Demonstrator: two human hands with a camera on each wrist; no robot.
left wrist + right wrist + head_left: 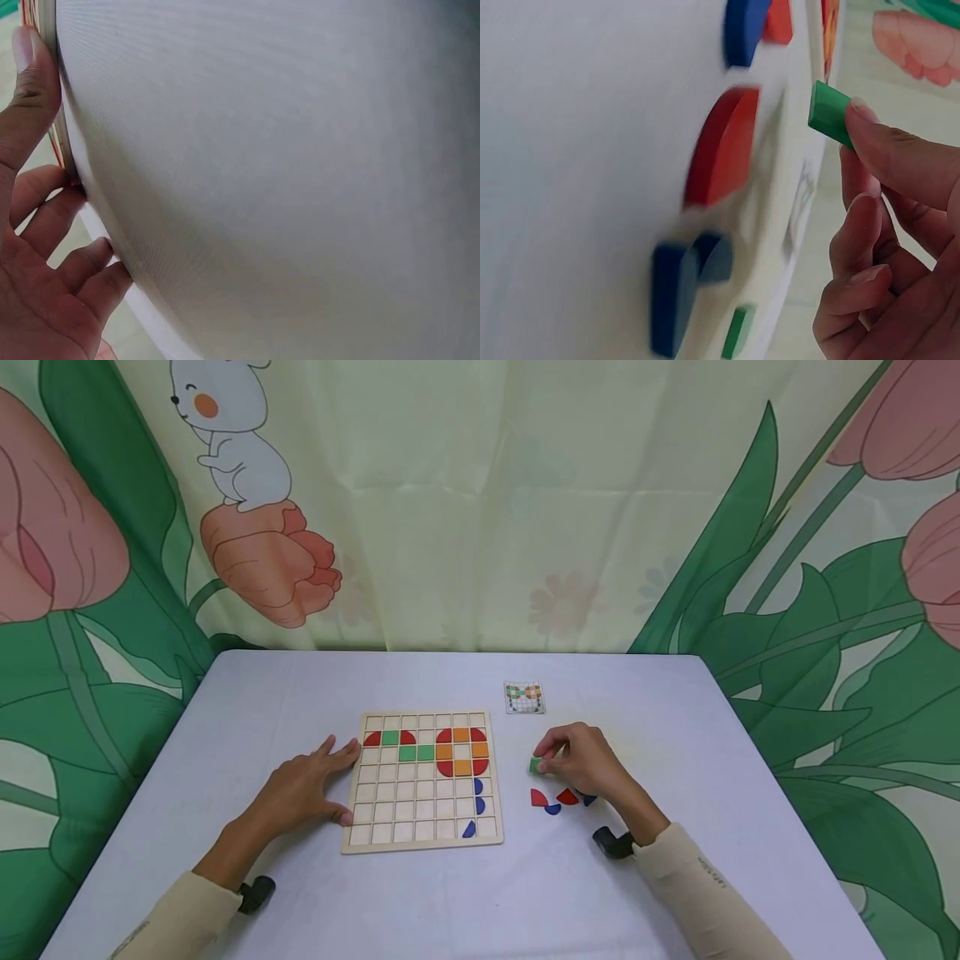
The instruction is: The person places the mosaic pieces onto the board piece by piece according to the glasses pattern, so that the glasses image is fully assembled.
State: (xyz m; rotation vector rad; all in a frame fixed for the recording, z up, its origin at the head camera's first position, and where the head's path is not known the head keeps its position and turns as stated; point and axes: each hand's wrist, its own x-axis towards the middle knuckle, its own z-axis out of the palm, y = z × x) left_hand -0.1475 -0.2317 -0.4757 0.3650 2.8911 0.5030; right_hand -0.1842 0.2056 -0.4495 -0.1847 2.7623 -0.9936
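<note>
A square wooden grid board (405,814) lies on the table. Along its left edge rests my left hand (303,789), thumb and fingers spread and touching the rim; in the left wrist view the thumb (34,86) lies on the board's side. Red quarter-circles, green squares and orange squares fill cells in the upper rows, and blue half-circle pieces (480,806) sit near the right side. To the right of the board, my right hand (585,760) pinches a green square tile (829,112) between thumb and fingers, above the loose pieces.
Loose red quarter-circle pieces (724,150), blue pieces (673,300) and another green tile (739,331) lie on the table under my right hand. A small pattern card (524,697) lies behind it. A printed curtain (465,527) hangs beyond the white table (420,910).
</note>
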